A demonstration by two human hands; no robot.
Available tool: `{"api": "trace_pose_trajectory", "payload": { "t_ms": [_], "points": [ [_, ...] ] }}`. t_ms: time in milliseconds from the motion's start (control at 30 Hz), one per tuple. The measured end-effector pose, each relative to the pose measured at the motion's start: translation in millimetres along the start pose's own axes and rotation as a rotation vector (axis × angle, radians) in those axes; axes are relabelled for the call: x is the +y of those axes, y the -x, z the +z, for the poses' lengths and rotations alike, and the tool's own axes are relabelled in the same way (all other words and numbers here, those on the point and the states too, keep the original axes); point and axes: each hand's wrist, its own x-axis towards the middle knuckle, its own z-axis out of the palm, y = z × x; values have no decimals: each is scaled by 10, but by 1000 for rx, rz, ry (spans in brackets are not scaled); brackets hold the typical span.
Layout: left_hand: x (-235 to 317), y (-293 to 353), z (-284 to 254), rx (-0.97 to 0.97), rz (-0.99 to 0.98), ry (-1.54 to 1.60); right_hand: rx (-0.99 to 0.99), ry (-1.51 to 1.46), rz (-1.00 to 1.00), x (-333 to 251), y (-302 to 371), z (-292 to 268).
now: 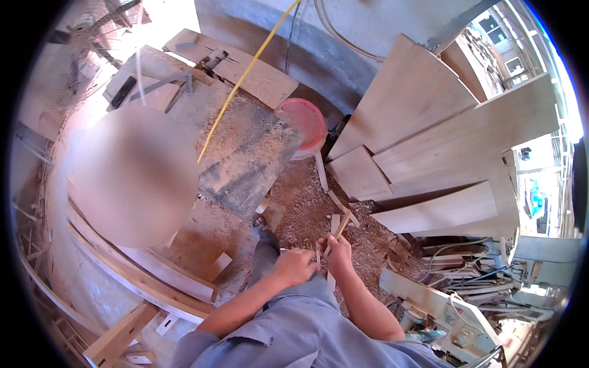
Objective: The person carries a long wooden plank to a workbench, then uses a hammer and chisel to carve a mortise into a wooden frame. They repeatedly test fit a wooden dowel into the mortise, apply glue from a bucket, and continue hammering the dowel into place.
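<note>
Both hands meet low in the middle of the view, over a sawdust-strewn floor [307,208]: the left hand [294,265] is curled shut around a small item too hidden to name, and the right hand [339,253] pinches a thin wooden stick [341,226] that slants up and away from the fingers. Open floor lies just ahead of the hands, hemmed by the dusty tabletop [245,147] on the left, a red bucket [304,122] beyond, and about five leaning wooden boards [429,135] stacked on the right.
</note>
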Motion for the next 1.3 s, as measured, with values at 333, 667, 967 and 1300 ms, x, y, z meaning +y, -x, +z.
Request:
{"api": "trace_pose_trajectory", "payload": {
  "t_ms": [333, 667, 967, 1300],
  "points": [
    [-979, -76, -876, 388, -433, 80, -17, 437, -228, -66, -2930, 400],
    [-1177, 556, 739, 507, -1035, 269, 84, 1126, -165, -215, -5278, 1171],
    [-211, -379, 1131, 382, -1170, 398, 179, 1347, -71, -151, -6189, 1153],
    [-321, -881, 654, 380, -1106, 461, 89, 496, -220, -430, -5403, 1292]
  ]
}}
